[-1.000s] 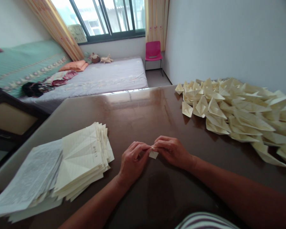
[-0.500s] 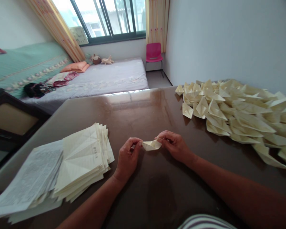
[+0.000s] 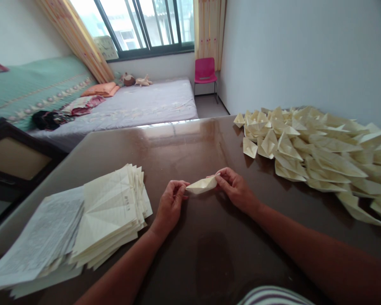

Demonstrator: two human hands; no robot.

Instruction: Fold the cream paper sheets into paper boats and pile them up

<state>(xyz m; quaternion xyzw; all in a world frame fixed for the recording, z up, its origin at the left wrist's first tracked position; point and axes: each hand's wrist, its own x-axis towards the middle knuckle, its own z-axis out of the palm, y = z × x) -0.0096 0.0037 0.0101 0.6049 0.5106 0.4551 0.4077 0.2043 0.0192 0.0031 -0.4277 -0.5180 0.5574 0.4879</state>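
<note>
A small cream paper boat (image 3: 202,185) is stretched between my two hands, above the middle of the brown table. My left hand (image 3: 173,201) pinches its left pointed end between thumb and fingertips. At the other end, my right hand (image 3: 236,188) grips the right tip, which sits a little higher than the left. Left of my left hand lies a stack of creased cream paper sheets (image 3: 111,207). Beyond my right hand spreads a large pile of folded paper boats (image 3: 324,156).
Grey printed sheets (image 3: 41,233) lie at the table's left, partly under the cream stack. The glossy brown table (image 3: 190,254) reaches toward a bed (image 3: 158,99). A pink chair (image 3: 205,71) stands by the window, and a white wall (image 3: 305,55) runs along the right.
The paper boat now looks longer and tilts up to the right. My right hand has risen slightly and moved away from me; my left hand has shifted only a little.
</note>
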